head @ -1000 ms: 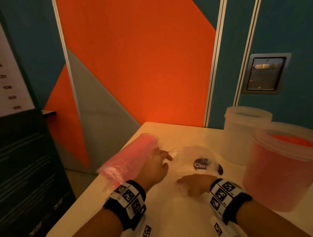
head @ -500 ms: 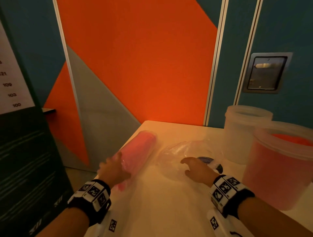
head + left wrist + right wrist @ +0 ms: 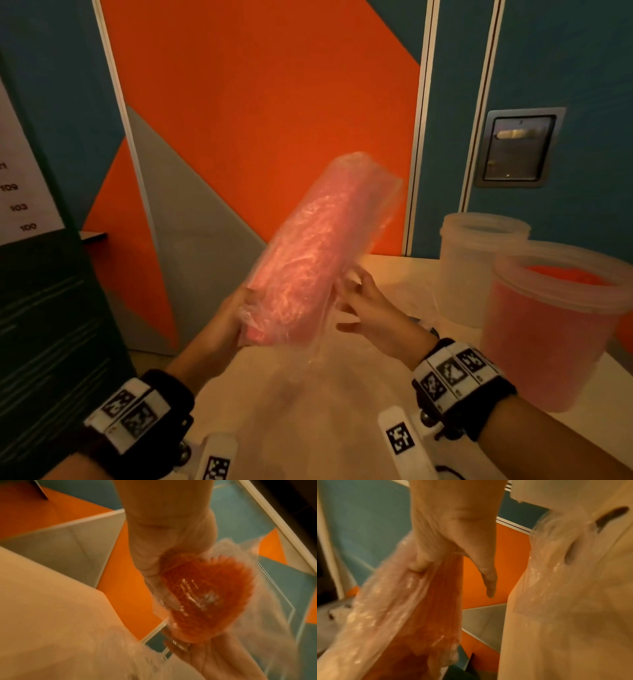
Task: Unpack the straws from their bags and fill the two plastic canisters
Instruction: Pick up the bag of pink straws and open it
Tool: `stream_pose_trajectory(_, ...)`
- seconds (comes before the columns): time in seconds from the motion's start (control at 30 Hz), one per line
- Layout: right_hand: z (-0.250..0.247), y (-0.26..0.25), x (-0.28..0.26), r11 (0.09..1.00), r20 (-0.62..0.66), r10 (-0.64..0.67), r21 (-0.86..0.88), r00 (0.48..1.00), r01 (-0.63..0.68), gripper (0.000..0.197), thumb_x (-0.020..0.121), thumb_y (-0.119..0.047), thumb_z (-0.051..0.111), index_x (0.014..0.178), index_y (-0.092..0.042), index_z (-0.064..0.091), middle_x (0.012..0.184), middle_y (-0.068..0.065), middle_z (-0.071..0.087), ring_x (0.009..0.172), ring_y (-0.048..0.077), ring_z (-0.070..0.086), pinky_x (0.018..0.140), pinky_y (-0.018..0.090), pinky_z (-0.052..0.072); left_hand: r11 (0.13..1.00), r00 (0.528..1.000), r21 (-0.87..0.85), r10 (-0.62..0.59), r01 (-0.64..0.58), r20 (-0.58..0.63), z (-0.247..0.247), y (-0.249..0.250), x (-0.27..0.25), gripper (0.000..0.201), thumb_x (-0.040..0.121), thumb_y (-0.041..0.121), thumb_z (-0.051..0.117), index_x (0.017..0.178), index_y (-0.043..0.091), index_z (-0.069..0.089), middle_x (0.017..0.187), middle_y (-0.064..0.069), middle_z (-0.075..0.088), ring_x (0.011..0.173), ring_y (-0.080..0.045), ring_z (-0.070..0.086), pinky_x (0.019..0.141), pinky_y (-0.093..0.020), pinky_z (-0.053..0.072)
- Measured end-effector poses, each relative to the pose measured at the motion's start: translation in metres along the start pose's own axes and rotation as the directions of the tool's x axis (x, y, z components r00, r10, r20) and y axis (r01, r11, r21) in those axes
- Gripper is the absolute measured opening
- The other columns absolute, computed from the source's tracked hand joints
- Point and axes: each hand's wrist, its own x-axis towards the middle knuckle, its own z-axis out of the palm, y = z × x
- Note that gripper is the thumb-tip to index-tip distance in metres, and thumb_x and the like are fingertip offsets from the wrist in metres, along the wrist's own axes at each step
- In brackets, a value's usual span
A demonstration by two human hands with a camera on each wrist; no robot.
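Note:
A clear bag of pink straws (image 3: 318,246) is held tilted above the white table (image 3: 308,411), its top end leaning away to the right. My left hand (image 3: 236,315) grips its lower end, and in the left wrist view the thumb lies across the straw ends (image 3: 205,595). My right hand (image 3: 352,291) holds the bag's right side, with fingers (image 3: 418,561) curled into the plastic. At the right stand an empty translucent canister (image 3: 479,267) and, nearer, a canister filled with pink straws (image 3: 555,325).
An emptied clear bag (image 3: 404,298) lies crumpled on the table between my right hand and the canisters. A dark board (image 3: 51,342) stands off the table's left edge. An orange and grey wall panel (image 3: 257,120) is close behind the table.
My left hand slid to the straw bag's near end and lifted it off the table. My right hand left the empty bag and came up to the lifted bag's side.

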Motion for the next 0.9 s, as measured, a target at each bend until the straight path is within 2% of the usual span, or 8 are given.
stream_pose_trajectory(0.13,-0.015,-0.013,-0.016,0.936,0.058,-0.009,0.351,0.998,-0.012,0.066,0.073,-0.038,0.065,0.133,-0.027,0.042,0.129,0.006,0.059,0.116,0.029,0.057,0.087,0.052,0.052,0.999,0.972,-0.004,-0.033,0.035,0.231,0.029,-0.013,-0.010,0.080,0.034,0.046,0.092,0.097,0.014,0.055,0.086,-0.001,0.068,0.071,-0.017,0.069,0.054,-0.031,0.056)
stream_pose_trajectory(0.23,-0.038,-0.014,-0.026,0.951,-0.040,0.005,0.311,0.999,0.007,0.063,0.071,-0.038,0.068,0.129,-0.025,0.048,0.122,0.005,0.064,0.113,0.028,0.059,0.086,0.051,0.052,0.969,0.973,0.238,-0.121,0.073,0.194,0.053,-0.011,-0.007,0.050,0.069,0.050,0.070,0.108,0.025,0.055,0.099,0.007,0.067,0.085,-0.013,0.068,0.067,-0.034,0.058)
stream_pose_trajectory(0.3,-0.052,-0.014,-0.032,0.970,-0.123,0.027,0.245,0.992,0.004,0.063,0.071,-0.042,0.069,0.129,-0.027,0.047,0.118,0.002,0.066,0.110,0.027,0.061,0.091,0.055,0.049,0.936,0.998,0.351,-0.046,0.029,0.041,0.065,-0.010,0.003,0.032,0.090,0.033,0.058,0.120,0.022,0.052,0.105,0.008,0.062,0.092,-0.011,0.063,0.072,-0.027,0.054)
stream_pose_trajectory(0.47,-0.067,-0.014,-0.047,0.983,-0.398,0.073,0.186,0.914,0.002,0.063,0.078,-0.033,0.071,0.122,-0.022,0.028,0.111,-0.001,0.055,0.099,0.021,0.058,0.074,0.044,0.054,0.881,0.975,0.439,0.217,-0.176,-0.044,0.090,-0.005,0.023,0.026,0.082,0.002,0.062,0.095,0.025,0.062,0.100,0.011,0.061,0.099,-0.017,0.056,0.078,-0.023,0.046)
stream_pose_trajectory(0.6,-0.065,-0.009,-0.056,0.990,-0.441,-0.055,-0.138,0.896,-0.006,0.050,0.082,-0.038,0.066,0.104,-0.021,0.025,0.097,-0.007,0.050,0.081,0.010,0.057,0.053,0.027,0.047,0.746,0.936,0.572,0.330,-0.340,0.126,0.128,-0.003,0.020,0.007,0.084,0.013,0.065,0.085,0.020,0.065,0.090,0.009,0.060,0.081,-0.009,0.053,0.068,-0.012,0.041)
stream_pose_trajectory(0.7,-0.062,-0.003,-0.060,0.928,-0.379,-0.118,-0.372,0.918,-0.035,0.016,0.093,-0.036,0.048,0.085,-0.028,0.037,0.090,0.001,0.058,0.073,0.016,0.060,0.051,0.028,0.048,0.696,0.972,0.678,0.175,-0.237,0.160,0.152,-0.018,0.023,0.031,0.083,0.039,0.064,0.100,0.014,0.060,0.094,0.002,0.059,0.084,-0.013,0.056,0.072,-0.021,0.046)
stream_pose_trajectory(0.8,-0.064,0.011,-0.061,0.873,-0.346,-0.034,-0.467,0.938,-0.141,0.021,0.096,-0.020,0.040,0.076,-0.024,0.046,0.096,0.012,0.063,0.074,0.022,0.059,0.058,0.034,0.052,0.688,0.979,0.725,-0.171,0.041,0.108,0.159,-0.037,0.029,0.066,0.075,0.058,0.065,0.119,0.014,0.040,0.114,-0.004,0.052,0.100,-0.021,0.056,0.077,-0.033,0.053)
stream_pose_trajectory(0.9,-0.074,0.027,-0.062,0.842,-0.333,0.020,-0.502,0.943,-0.196,0.021,0.091,-0.015,0.046,0.070,-0.015,0.045,0.106,0.020,0.062,0.077,0.020,0.052,0.061,0.031,0.042,0.698,0.928,0.679,-0.368,0.229,0.065,0.156,-0.059,0.024,0.048,0.089,0.050,0.052,0.115,0.011,0.046,0.103,-0.007,0.056,0.085,-0.019,0.058,0.067,-0.031,0.051)
